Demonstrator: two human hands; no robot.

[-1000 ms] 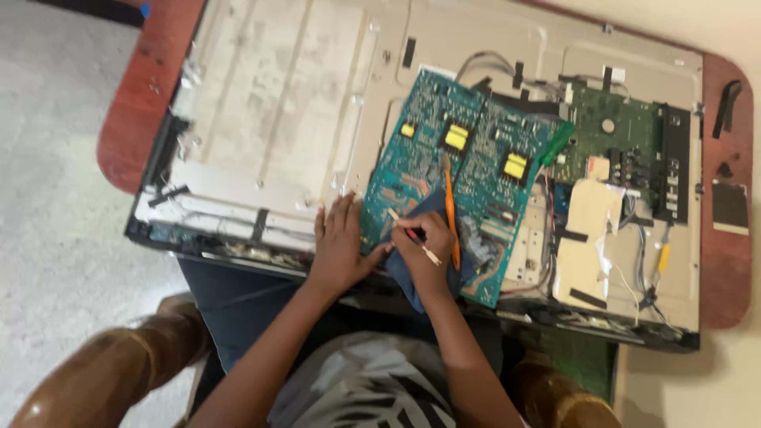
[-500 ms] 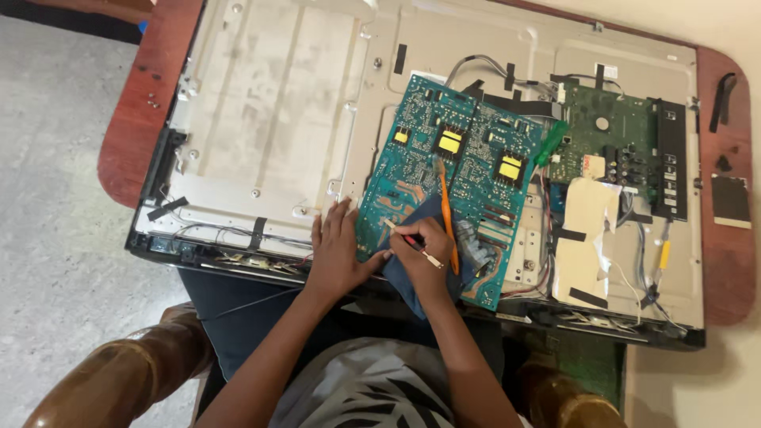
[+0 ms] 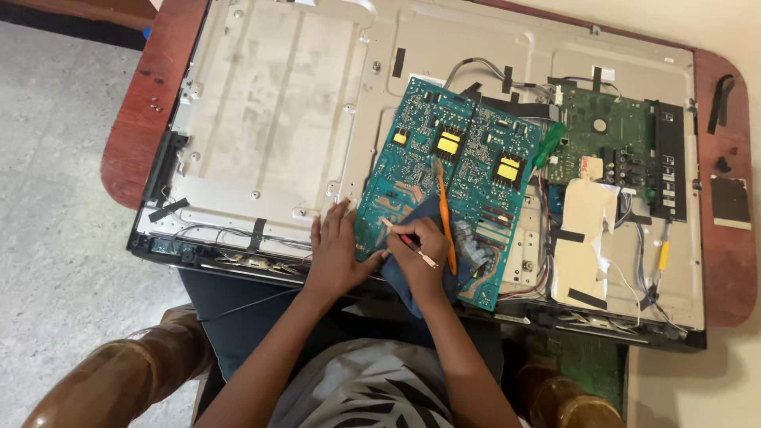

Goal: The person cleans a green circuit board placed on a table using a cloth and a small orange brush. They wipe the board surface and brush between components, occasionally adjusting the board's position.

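A teal circuit board lies loose on the opened back of a flat television panel, which rests on a reddish wooden counter. Everything else sits around that board. The left hand lies flat with fingers spread at the board's lower left corner, pressing down on the panel's metal edge and holding nothing. The right hand is at the board's lower edge, fingers pinched shut around a thin pale tool with a red band, its tip touching the board. Under that hand a dark blue cloth covers the board's bottom edge. A slim orange tool lies along the board's middle. Just right of the board a green circuit board is fixed to the panel, with a beige taped sheet below it.
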